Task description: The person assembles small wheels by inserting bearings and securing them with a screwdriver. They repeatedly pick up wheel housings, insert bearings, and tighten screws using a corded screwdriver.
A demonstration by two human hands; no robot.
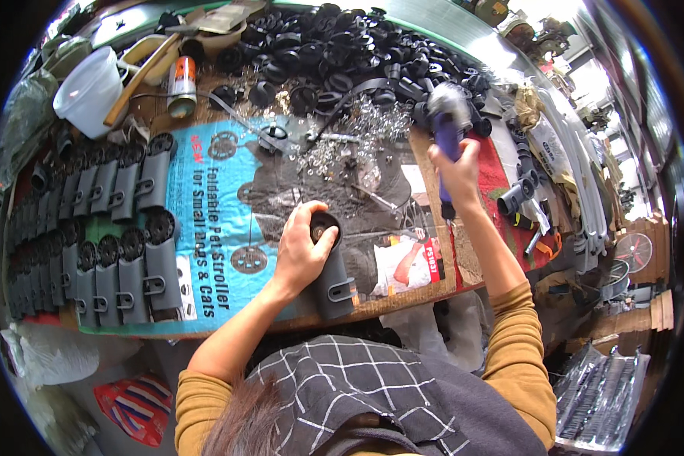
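My left hand (305, 251) is closed on the round hub end of a dark grey plastic part (334, 281), thumb and fingers about the hub. The part's lower end, with a small loop-shaped clip, points towards me at the table's front edge. My right hand (460, 171) is wrapped round the blue body of a power tool (447, 140), raised to the right. The tool's silvery head is smeared by motion, and a red cord (456, 251) hangs from its lower end. Behind my hands, small shiny metal hardware (372, 121) lies scattered with a few metal rods.
Rows of similar grey parts (125, 258) stand at the left. Black round plastic pieces (327, 45) are heaped along the back. A white bucket (91, 91) and an orange spray can (182, 87) stand back left. Printed cardboard (213, 197) covers the table. An orange-handled tool (536, 239) lies right.
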